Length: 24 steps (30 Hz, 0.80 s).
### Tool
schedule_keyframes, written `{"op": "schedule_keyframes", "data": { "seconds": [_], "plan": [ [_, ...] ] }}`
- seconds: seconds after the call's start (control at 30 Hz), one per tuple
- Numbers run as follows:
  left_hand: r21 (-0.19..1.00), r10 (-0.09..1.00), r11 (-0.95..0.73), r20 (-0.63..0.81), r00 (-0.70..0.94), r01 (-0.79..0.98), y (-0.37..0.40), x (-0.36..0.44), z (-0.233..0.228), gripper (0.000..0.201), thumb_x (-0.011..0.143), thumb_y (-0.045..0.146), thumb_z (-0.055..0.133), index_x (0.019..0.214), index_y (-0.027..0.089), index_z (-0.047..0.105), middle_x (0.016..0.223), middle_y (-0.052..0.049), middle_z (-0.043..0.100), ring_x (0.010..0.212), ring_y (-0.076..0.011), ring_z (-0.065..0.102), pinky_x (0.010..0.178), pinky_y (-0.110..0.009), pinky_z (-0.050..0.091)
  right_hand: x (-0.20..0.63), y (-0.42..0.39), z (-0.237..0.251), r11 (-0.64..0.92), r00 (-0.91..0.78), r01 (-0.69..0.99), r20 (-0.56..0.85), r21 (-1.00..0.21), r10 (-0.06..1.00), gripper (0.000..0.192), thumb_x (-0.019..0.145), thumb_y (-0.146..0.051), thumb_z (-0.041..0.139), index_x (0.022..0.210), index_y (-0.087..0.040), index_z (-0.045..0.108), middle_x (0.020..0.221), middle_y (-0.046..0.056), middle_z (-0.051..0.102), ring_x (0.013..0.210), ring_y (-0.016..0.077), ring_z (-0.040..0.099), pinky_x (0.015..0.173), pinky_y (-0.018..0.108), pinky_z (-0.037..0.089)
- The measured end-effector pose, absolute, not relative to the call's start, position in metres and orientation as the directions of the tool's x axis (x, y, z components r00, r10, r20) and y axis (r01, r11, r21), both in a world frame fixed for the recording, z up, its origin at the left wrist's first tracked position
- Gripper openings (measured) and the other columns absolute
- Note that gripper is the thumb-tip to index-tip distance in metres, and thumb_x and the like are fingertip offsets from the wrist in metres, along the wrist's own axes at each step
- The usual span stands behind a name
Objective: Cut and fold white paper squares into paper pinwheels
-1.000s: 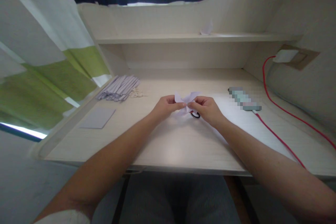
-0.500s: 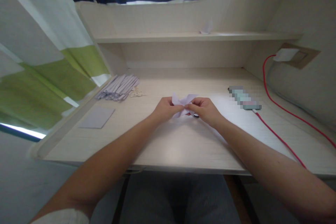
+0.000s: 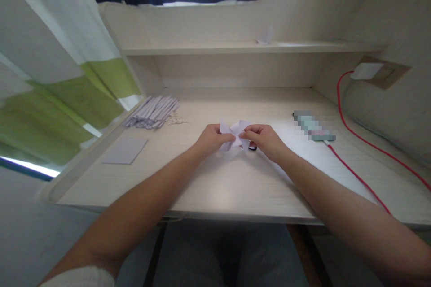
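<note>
A pale paper pinwheel (image 3: 236,130), with folded points standing up around its middle, is held between my two hands above the desk. My left hand (image 3: 214,138) pinches its left side, the thumb lying toward the centre. From the right, my right hand (image 3: 262,140) grips the paper with thumb and fingers close to the middle. A small dark ring-shaped item (image 3: 252,147) shows just under the right fingers; I cannot make out whether it is a ring on a finger or a thing on the desk.
Rolled paper sticks (image 3: 153,112) lie heaped at the back left, beside thin pale strings (image 3: 177,119). In front of them is a stack of square paper (image 3: 125,150). At right lies a phone (image 3: 313,125) on a red cable (image 3: 357,175). A shelf (image 3: 202,48) spans the back.
The paper's folds have shifted and its centre shows more between the thumbs. My right thumb has moved slightly right. Both hands stay in nearly the same place.
</note>
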<state>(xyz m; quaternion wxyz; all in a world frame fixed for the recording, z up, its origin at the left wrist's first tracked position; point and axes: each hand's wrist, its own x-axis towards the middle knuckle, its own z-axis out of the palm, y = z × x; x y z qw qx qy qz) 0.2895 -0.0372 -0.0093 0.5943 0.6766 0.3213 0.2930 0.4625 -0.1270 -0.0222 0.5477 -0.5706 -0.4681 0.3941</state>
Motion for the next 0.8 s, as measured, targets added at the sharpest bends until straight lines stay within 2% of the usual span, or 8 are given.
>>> {"op": "schedule_keyframes", "data": {
  "seconds": [0.2,0.33,0.63,0.8],
  "plan": [
    [0.99,0.783,-0.089,0.003,0.622,0.107,-0.037,0.2889,-0.0087,0.014,0.056,0.026,0.074,0.059,0.015,0.065,0.057,0.004,0.056,0.054,-0.0108,0.048,0.056,-0.024,0.037,0.4603,-0.127,-0.0214,0.033,0.272,0.069,0.051,-0.997,0.961,0.024,0.07,-0.037,0.079,0.063,-0.017,0.068,0.056,-0.002,0.056,0.052,0.01,0.043,0.053,0.028,0.029],
    [0.987,0.761,-0.107,0.004,0.649,0.118,-0.0354,0.2885,-0.0115,0.017,0.056,0.029,0.074,0.061,0.014,0.066,0.058,0.003,0.057,0.055,-0.0106,0.048,0.056,-0.024,0.036,0.4588,-0.1272,-0.0215,0.009,0.279,0.02,0.014,-1.0,0.96,0.025,0.064,-0.037,0.083,0.065,-0.016,0.069,0.057,-0.001,0.059,0.053,0.0106,0.044,0.052,0.028,0.03],
    [0.983,0.751,-0.149,0.043,0.658,0.106,-0.0375,0.2872,-0.0137,0.022,0.061,0.034,0.075,0.068,0.014,0.071,0.063,0.002,0.062,0.058,-0.0116,0.052,0.057,-0.024,0.038,0.4584,-0.1302,-0.0176,0.0,0.294,0.122,0.036,-0.993,0.955,0.024,0.067,-0.037,0.08,0.069,-0.014,0.075,0.055,-0.002,0.059,0.051,0.0105,0.041,0.051,0.028,0.028],
    [0.983,0.752,-0.155,0.055,0.657,0.096,-0.0407,0.2873,-0.0095,0.021,0.061,0.033,0.075,0.069,0.013,0.072,0.063,0.001,0.063,0.058,-0.0117,0.053,0.056,-0.023,0.037,0.46,-0.1297,-0.0229,-0.004,0.292,0.144,0.039,-0.99,0.956,0.023,0.069,-0.037,0.081,0.074,-0.015,0.076,0.063,0.001,0.067,0.054,0.012,0.049,0.053,0.028,0.034]
  ]
}}
